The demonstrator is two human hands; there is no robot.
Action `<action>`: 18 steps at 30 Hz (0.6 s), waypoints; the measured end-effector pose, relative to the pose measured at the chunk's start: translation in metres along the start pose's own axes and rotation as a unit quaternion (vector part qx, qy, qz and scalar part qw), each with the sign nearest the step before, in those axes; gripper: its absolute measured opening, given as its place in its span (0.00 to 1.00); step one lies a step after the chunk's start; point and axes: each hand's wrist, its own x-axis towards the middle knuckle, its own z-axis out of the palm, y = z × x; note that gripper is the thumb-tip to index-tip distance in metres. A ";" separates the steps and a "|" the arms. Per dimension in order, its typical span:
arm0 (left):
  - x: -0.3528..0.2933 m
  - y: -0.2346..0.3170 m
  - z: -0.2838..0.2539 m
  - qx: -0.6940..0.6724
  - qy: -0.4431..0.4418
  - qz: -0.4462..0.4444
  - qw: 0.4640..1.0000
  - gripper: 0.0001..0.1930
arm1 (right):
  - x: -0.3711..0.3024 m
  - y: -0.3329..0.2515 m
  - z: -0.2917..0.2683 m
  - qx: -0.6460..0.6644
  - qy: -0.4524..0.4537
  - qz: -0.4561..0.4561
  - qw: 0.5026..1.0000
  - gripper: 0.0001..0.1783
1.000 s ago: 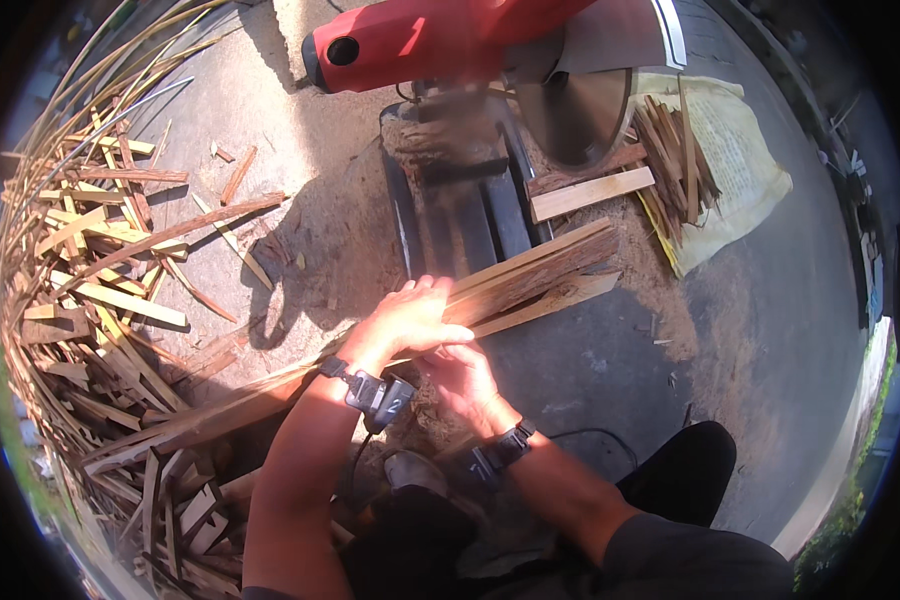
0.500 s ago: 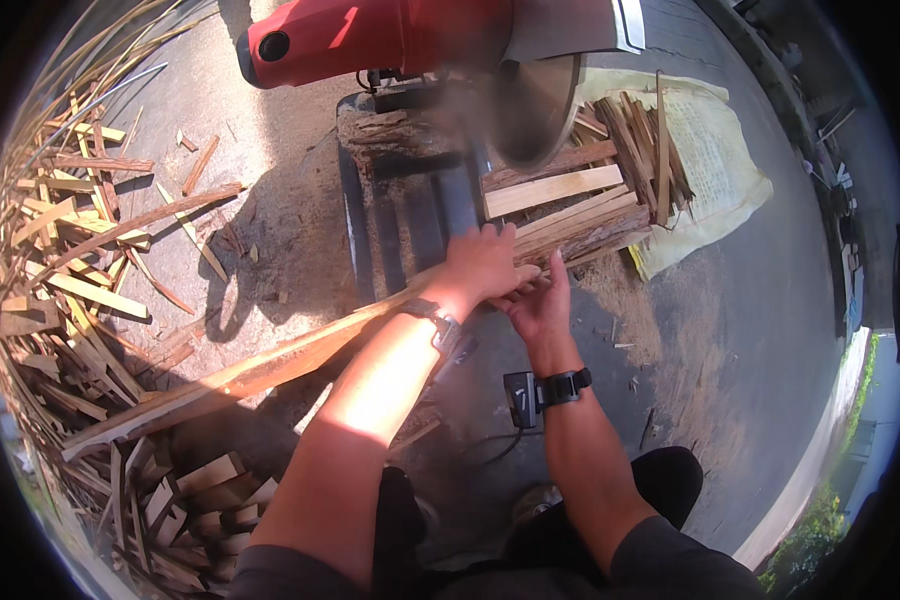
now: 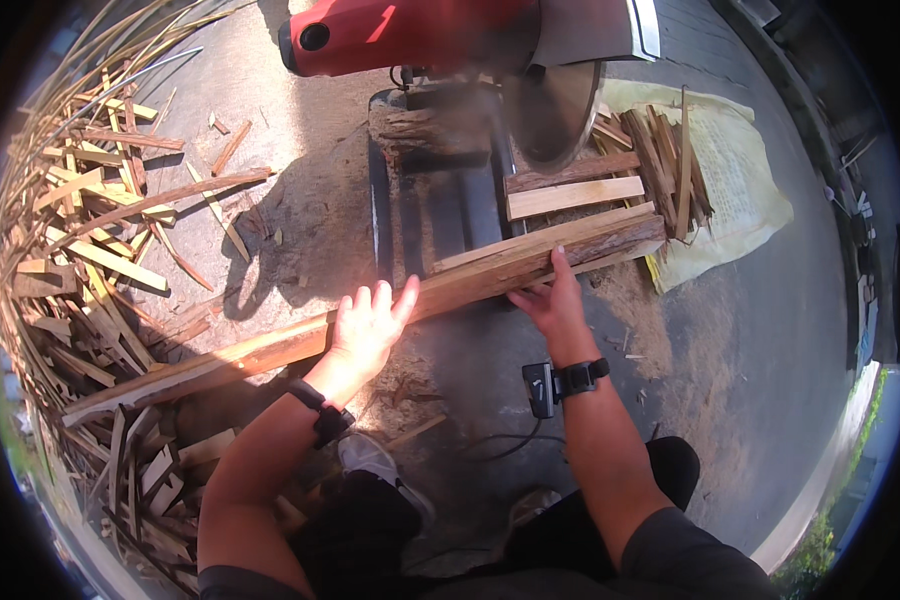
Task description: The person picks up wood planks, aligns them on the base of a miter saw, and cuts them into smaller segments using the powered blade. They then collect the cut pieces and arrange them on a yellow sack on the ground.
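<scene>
Two-handed contact along the long boards (image 3: 480, 275), hands set apart

Left hand (image 3: 363, 325): back turned up, fingers fanned apart and pointing forward, laid across the boards rather than wrapped round them. Your left elbow is bent outward and the left forearm (image 3: 270, 450) angles inward to the wrist, which carries a dark strap (image 3: 320, 412).

Right hand (image 3: 550, 295): thumb upright against the boards' near face, the other fingers bent in at the lower edge and partly hidden. Whether they clamp the wood, you cannot tell from this view. The right forearm (image 3: 610, 450) rises from below and leans inward; a black band (image 3: 582, 377) and a small boxy device (image 3: 540, 390) sit at the wrist.

The boards slant under both your hands. One end lies well left of your left hand and closer to your body; the other, with rough bark on its face, extends just past your right hand.

Forward of your right hand: a short pale piece (image 3: 575, 198), a darker piece behind it, then the round blade (image 3: 555, 120) of a red saw (image 3: 400, 40). Forward and right of that hand, thin strips (image 3: 660, 165) lie on a pale sack (image 3: 740, 190). Left of your left hand: a heap of offcuts (image 3: 100, 260).
</scene>
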 end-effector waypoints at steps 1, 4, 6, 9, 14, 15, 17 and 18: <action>0.002 0.000 0.000 0.007 0.014 0.008 1.000 0.37 | 0.002 0.000 0.000 -0.003 -0.002 -0.007 1.000 0.37; 0.015 -0.008 0.006 0.033 0.055 0.023 0.998 0.35 | 0.031 -0.004 -0.015 0.003 -0.027 -0.038 0.999 0.36; 0.029 -0.017 0.011 0.037 0.054 0.023 0.998 0.35 | 0.053 -0.013 -0.011 0.018 -0.054 -0.061 0.996 0.35; 0.053 -0.026 0.023 -0.050 0.040 -0.051 0.997 0.36 | 0.086 -0.020 0.010 -0.051 0.036 -0.075 0.995 0.32; 0.109 -0.023 0.033 -0.023 0.104 -0.013 0.994 0.37 | 0.168 -0.041 -0.065 -0.160 -0.040 -0.031 0.986 0.24; 0.113 -0.033 0.035 -0.048 0.096 0.006 0.994 0.38 | 0.182 -0.034 -0.079 -0.250 -0.060 -0.103 0.961 0.22; 0.125 -0.034 0.036 -0.071 0.099 0.056 0.991 0.42 | 0.194 -0.036 -0.113 -0.320 -0.074 -0.143 0.934 0.19; 0.130 -0.028 0.028 -0.077 0.106 0.063 0.989 0.42 | 0.197 -0.047 -0.129 -0.356 -0.076 -0.168 0.916 0.18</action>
